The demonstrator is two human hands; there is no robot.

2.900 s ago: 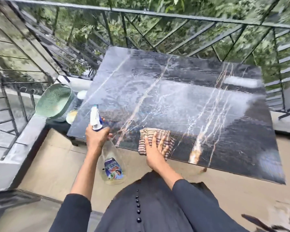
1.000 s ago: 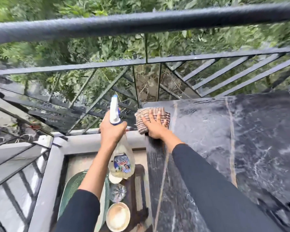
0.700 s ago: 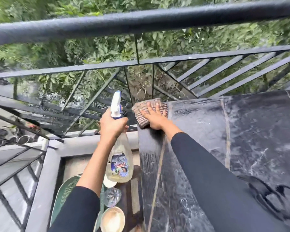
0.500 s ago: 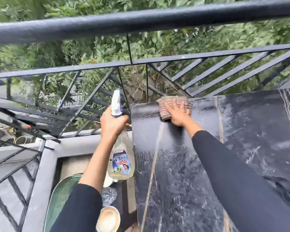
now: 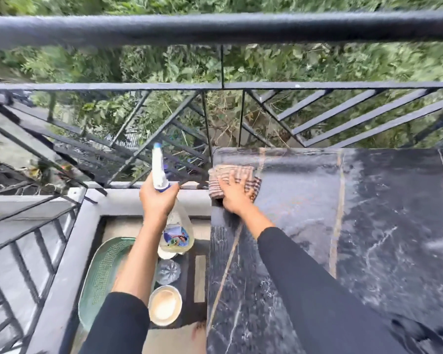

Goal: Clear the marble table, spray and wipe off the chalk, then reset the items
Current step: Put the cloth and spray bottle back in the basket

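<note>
The black marble table [image 5: 368, 226] fills the right half of the view, wet and streaked. My right hand [image 5: 237, 198] presses flat on a brown striped cloth [image 5: 230, 175] at the table's far left corner. My left hand [image 5: 157, 200] grips the neck of a clear spray bottle [image 5: 177, 231] with a white nozzle, held upright in the air to the left of the table, beyond its edge. The bottle holds pale liquid and carries a coloured label.
Below the bottle, on a low dark stand left of the table, sit a green mesh basket [image 5: 100, 274], a clear glass piece [image 5: 168, 270] and a cream bowl [image 5: 165, 305]. A black metal railing [image 5: 215, 29] runs close behind the table, with foliage beyond.
My right hand has slid the cloth back left to the table's far left corner, after a short sweep to the right. The spray bottle stays raised in my left hand.
</note>
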